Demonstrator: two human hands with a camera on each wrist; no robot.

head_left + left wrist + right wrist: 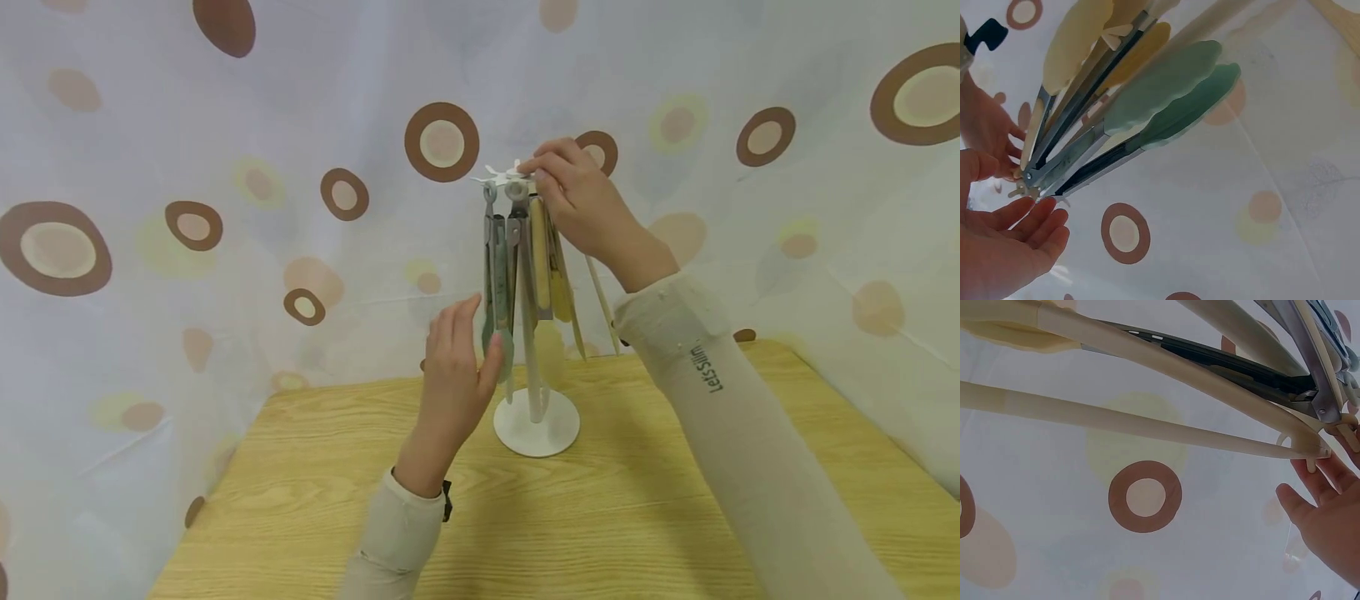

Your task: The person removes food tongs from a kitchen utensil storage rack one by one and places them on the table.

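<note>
A white utensil stand (537,425) bears several kitchen tools on the hooks at its top. Green-tipped tongs (501,283) hang at its left side, and yellow-tipped tongs (542,258) beside them. Further right hang pale, long-handled utensils (1147,428), whose heads are out of the right wrist view. My right hand (581,196) reaches to the hooks (504,175), fingertips touching the top by the handle ends, thumb apart in the right wrist view. My left hand (455,367) is raised beside the green tongs with fingers extended, holding nothing; whether it touches them I cannot tell.
The stand's round base rests on a wood-grain table (315,483). Behind it hangs a white sheet (360,75) printed with brown and yellow circles. A wooden utensil (1341,22) shows at the corner of the left wrist view.
</note>
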